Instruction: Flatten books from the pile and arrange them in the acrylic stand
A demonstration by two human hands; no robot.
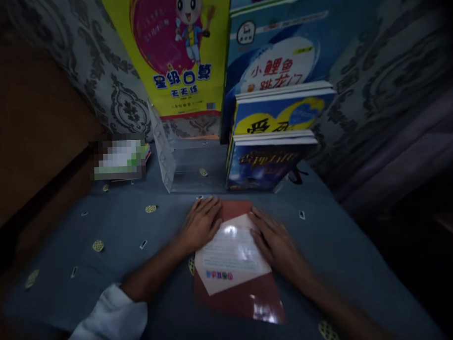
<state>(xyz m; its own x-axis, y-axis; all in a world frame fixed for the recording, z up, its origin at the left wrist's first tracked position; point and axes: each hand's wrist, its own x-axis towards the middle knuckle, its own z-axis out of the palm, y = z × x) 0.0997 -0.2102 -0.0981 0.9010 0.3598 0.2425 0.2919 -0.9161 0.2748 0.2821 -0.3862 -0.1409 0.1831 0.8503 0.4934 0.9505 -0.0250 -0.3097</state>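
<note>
A glossy reddish-brown book (238,301) lies on the cloth-covered table in front of me. Its cover carries a pale slanted panel with small printed text and a row of coloured characters, and light glares off it. My left hand (203,223) rests on the upper left edge, fingers stretched out and lying flat. Along the upper right edge lies my right hand (275,237), its fingers extended over the cover's border. Neither hand is closed round the book. The undersides of both hands are hidden.
Beyond the book stands a clear acrylic rack (165,162). It holds a yellow workbook (212,98), a teal book (241,65), a blue-and-yellow book (276,113) and a dark blue book (263,163). A blurred-out stack (120,159) sits at the left. Dark glasses (298,175) lie behind the rack's right side.
</note>
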